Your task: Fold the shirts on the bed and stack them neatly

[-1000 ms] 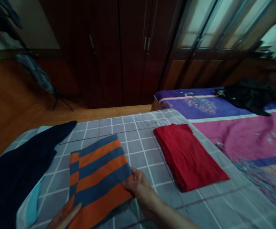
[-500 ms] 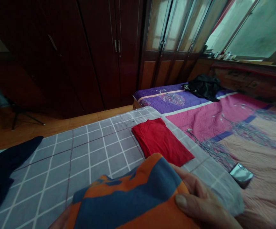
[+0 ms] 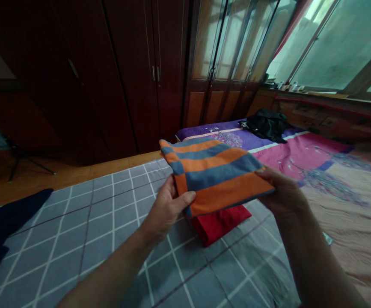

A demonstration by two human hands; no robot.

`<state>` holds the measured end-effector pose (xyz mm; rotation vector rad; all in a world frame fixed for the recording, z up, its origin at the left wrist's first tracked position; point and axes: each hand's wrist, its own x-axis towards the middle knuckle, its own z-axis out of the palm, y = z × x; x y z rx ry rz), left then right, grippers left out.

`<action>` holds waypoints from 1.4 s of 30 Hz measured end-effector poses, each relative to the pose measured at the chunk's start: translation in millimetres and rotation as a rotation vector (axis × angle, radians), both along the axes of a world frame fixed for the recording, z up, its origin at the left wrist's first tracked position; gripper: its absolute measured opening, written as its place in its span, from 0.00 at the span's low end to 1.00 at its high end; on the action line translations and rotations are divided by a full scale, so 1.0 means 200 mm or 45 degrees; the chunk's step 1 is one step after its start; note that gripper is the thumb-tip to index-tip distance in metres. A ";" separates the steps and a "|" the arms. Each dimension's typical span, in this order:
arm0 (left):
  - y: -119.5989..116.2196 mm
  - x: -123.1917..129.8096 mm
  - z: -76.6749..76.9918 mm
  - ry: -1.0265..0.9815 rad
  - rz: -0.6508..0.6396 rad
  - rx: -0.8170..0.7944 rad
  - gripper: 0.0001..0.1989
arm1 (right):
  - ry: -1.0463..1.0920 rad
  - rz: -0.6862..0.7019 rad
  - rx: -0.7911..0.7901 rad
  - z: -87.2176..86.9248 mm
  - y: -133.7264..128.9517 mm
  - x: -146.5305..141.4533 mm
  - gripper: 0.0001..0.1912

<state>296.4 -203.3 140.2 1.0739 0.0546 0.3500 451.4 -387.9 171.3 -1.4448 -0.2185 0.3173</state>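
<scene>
A folded orange and blue striped garment (image 3: 217, 171) is held up between my two hands. At its near left corner my left hand (image 3: 169, 205) grips it, thumb on top and fingers underneath. My right hand (image 3: 281, 190) pinches the right edge, its fingers partly hidden below the cloth. Beneath the striped garment lies a folded red garment (image 3: 222, 222) on the grey checked sheet (image 3: 102, 222). The striped one covers the far part of the red one, and I cannot tell whether the two touch.
Dark navy clothing (image 3: 8, 226) lies at the left edge of the sheet. To the right spreads a purple, pink and beige bedcover (image 3: 329, 201) bearing a black garment (image 3: 265, 124). A phone (image 3: 328, 238) is mostly hidden by my right forearm. Dark wardrobes (image 3: 134, 85) stand behind.
Both hands have moved forward, away from me, carrying the striped garment from the bottom of the view to above the red garment. My left hand has come fully into sight.
</scene>
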 end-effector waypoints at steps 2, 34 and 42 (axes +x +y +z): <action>-0.08 0.04 -0.21 0.138 -0.068 -0.117 0.30 | 0.167 0.138 0.030 -0.24 -0.07 0.05 0.12; -0.29 0.07 -0.67 0.560 -0.116 0.058 0.21 | -1.238 -0.007 -1.585 -0.65 0.43 0.20 0.37; -0.30 0.08 -0.77 0.558 -0.056 0.175 0.18 | -1.155 0.038 -1.860 -0.83 0.75 0.15 0.40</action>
